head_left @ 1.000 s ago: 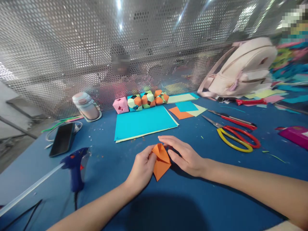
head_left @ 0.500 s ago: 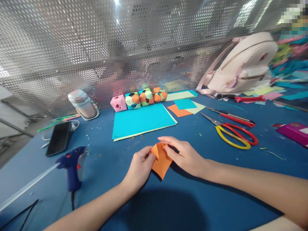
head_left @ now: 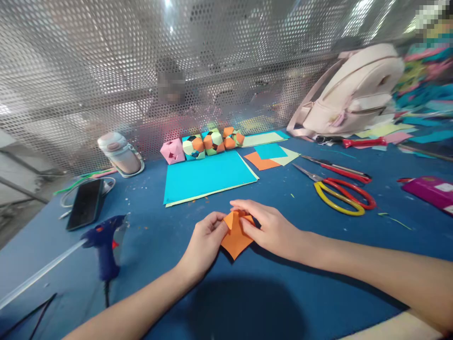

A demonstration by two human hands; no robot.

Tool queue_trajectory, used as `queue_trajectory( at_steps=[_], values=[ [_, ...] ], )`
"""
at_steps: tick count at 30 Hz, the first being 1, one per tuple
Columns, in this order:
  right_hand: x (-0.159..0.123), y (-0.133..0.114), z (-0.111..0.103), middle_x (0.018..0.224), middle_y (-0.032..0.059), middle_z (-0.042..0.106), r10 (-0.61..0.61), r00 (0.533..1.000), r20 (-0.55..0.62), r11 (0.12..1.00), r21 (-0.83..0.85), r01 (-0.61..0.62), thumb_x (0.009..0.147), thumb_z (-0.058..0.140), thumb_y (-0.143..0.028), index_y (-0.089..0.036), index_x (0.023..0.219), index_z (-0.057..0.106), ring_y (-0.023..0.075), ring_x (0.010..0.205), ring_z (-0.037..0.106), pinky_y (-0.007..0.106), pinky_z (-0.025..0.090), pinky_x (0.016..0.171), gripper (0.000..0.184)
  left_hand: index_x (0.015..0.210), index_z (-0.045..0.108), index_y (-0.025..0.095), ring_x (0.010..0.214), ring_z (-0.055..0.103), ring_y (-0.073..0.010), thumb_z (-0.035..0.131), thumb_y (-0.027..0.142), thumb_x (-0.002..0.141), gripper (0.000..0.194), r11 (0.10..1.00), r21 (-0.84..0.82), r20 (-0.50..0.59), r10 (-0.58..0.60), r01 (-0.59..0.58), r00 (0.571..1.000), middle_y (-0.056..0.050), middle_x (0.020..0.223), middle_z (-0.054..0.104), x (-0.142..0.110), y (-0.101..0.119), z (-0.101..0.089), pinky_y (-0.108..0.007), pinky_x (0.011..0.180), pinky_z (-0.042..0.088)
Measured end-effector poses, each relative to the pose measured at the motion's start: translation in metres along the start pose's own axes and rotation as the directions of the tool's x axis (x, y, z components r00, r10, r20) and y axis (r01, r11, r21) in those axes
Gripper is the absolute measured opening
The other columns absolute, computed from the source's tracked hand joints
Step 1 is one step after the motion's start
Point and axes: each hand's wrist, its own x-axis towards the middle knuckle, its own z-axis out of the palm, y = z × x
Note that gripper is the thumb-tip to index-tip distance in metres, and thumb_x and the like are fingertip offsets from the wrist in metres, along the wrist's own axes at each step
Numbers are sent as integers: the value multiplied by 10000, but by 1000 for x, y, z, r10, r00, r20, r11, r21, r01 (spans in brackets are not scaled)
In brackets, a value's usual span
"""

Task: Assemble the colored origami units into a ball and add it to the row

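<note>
Between my two hands is a small orange sheet of paper (head_left: 236, 242), partly folded, with one corner pointing toward me and flaps raised along its upper edge. My left hand (head_left: 208, 238) pinches its left side between thumb and fingers. On the opposite side my right hand (head_left: 271, 227) grips the upper right part, thumb on the front and fingers behind. My fingers hide some of the folds. Just beyond lies a stack of blue and pale green paper sheets (head_left: 208, 179).
Folded paper balls (head_left: 213, 141) line the mesh panel (head_left: 123, 71). Orange, blue and green squares (head_left: 271, 151), scissors (head_left: 339, 193), a utility knife (head_left: 347, 171) and a backpack (head_left: 357, 94) are right. Left are a glue gun (head_left: 106, 243), phone (head_left: 85, 203) and bottle (head_left: 120, 153).
The right flap of the orange paper shows more spread beside my right thumb, and the lower corner has shifted slightly left. Both hands keep their hold; the whole view has moved a little.
</note>
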Motion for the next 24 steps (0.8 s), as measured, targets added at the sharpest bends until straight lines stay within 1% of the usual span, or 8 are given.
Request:
queue_trajectory(
  at_steps=[3, 6, 11, 14, 16, 18, 20, 24],
  values=[
    [2, -1, -5, 1115, 88, 703, 54, 998, -18, 998, 37, -53, 868, 413, -83, -193, 1203, 561, 203, 1014, 685, 359, 571, 894, 383, 847, 638, 150, 685, 550, -134, 623, 410, 776, 270, 999, -33, -4, -31, 30, 1000, 9, 709, 615, 0, 0, 0, -226, 633, 399],
    [3, -2, -8, 1107, 80, 702, 44, 999, 15, 998, 42, -44, 856, 419, -73, -188, 1159, 593, 198, 1025, 676, 345, 556, 908, 369, 849, 648, 153, 705, 562, -141, 643, 406, 761, 267, 998, -62, 0, -31, 31, 1000, 4, 724, 628, 0, 0, 0, -232, 656, 410],
    [6, -5, -11, 1000, 70, 718, 73, 995, 63, 993, 89, -79, 865, 474, -132, -188, 1050, 644, 194, 920, 685, 326, 558, 825, 258, 857, 655, 152, 729, 588, -148, 648, 373, 755, 244, 995, -87, 60, -43, 48, 997, -16, 771, 664, -1, 2, 0, -234, 669, 429],
    [10, -5, -13, 948, 54, 728, 173, 984, 46, 974, 138, -178, 860, 484, -146, -194, 961, 659, 175, 869, 684, 299, 547, 797, 208, 920, 647, 159, 807, 617, -157, 663, 240, 698, 236, 994, -109, 82, -4, 13, 997, -29, 889, 693, -3, 5, 1, -239, 741, 456],
    [11, -5, -14, 932, 42, 733, 267, 962, 60, 945, 176, -274, 851, 499, -163, -194, 961, 655, 165, 838, 687, 277, 547, 762, 193, 967, 634, 166, 845, 630, -161, 638, 154, 656, 310, 993, -122, 83, 18, -8, 996, -33, 949, 700, -4, 6, 2, -240, 775, 464],
    [12, -4, -14, 925, 37, 734, 315, 946, 80, 923, 205, -325, 842, 508, -171, -189, 984, 650, 158, 809, 688, 263, 547, 728, 202, 1002, 628, 169, 855, 641, -165, 599, 128, 661, 345, 992, -123, 75, 15, -6, 997, -35, 963, 706, -4, 4, 2, -240, 774, 466],
    [11, -4, -14, 933, 41, 732, 291, 954, 77, 930, 211, -301, 838, 509, -166, -184, 984, 653, 158, 818, 684, 263, 543, 736, 206, 1027, 635, 170, 857, 650, -173, 571, 158, 715, 319, 996, -93, 55, 3, 2, 998, -39, 958, 713, -3, 1, 1, -245, 764, 466],
    [9, -3, -12, 920, 46, 722, 135, 991, 26, 978, 160, -137, 861, 489, -145, -185, 943, 666, 159, 846, 673, 269, 526, 778, 199, 1067, 653, 180, 888, 654, -197, 562, 243, 802, 287, 998, -55, 15, 9, -8, 1000, -48, 979, 716, -1, -5, -2, -265, 768, 467]
  ],
)
